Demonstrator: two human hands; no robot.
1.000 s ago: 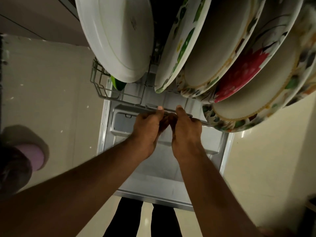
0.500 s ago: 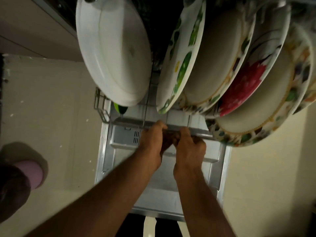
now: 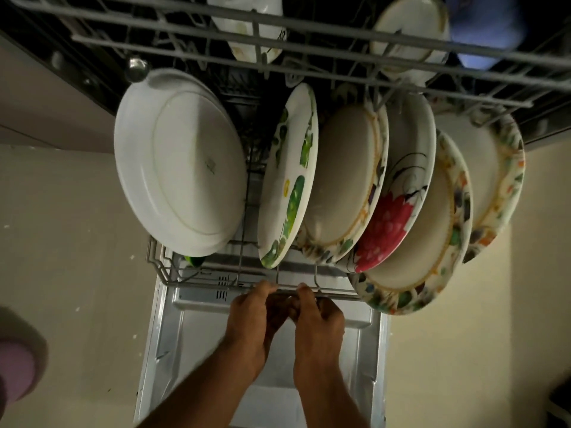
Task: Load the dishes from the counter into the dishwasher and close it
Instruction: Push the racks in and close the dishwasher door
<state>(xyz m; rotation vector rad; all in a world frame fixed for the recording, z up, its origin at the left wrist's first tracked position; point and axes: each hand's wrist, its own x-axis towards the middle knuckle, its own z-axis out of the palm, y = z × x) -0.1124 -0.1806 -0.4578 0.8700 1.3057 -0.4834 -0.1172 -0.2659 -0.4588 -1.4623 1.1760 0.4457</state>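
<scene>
Nearest: my two forearms, reaching forward over the open dishwasher door (image 3: pixel 197 344), which lies flat below me with its grey inner panel facing up.

My left hand (image 3: pixel 251 316): fingers curled over the front rail of the lower rack (image 3: pixel 197 281), grasping it near the middle of that front edge.

My right hand (image 3: pixel 318 319): just beside the left, the two touching; fingers likewise clenched round the same front rail.

Lower rack, grey wire, standing out over the door. Contents, all upright on edge and tilted:
- Left side: large white plate (image 3: pixel 179 162), its underside toward me.
- Under its lower edge, at the rack's front left corner: a small green item (image 3: pixel 194 260), mostly hidden; I cannot tell what it is.
- Middle: plate with green leaf print (image 3: pixel 289 180).
- Next right: cream plate with a patterned rim (image 3: pixel 343 180).
- Next: plate with a red flower (image 3: pixel 392 217).
- Front right corner: floral-rimmed plate (image 3: pixel 414 236), overhanging the rack's front edge.
- Far right: a second floral-rimmed plate (image 3: pixel 494 174), behind it.

Farther, above the plates: upper rack (image 3: pixel 309 47), wire, carrying two white bowls, one toward the middle (image 3: pixel 250 26), one to the right (image 3: pixel 411 35), and a blue item (image 3: pixel 488 29) at the right end, blurred.

Beyond: the dark dishwasher interior.
</scene>
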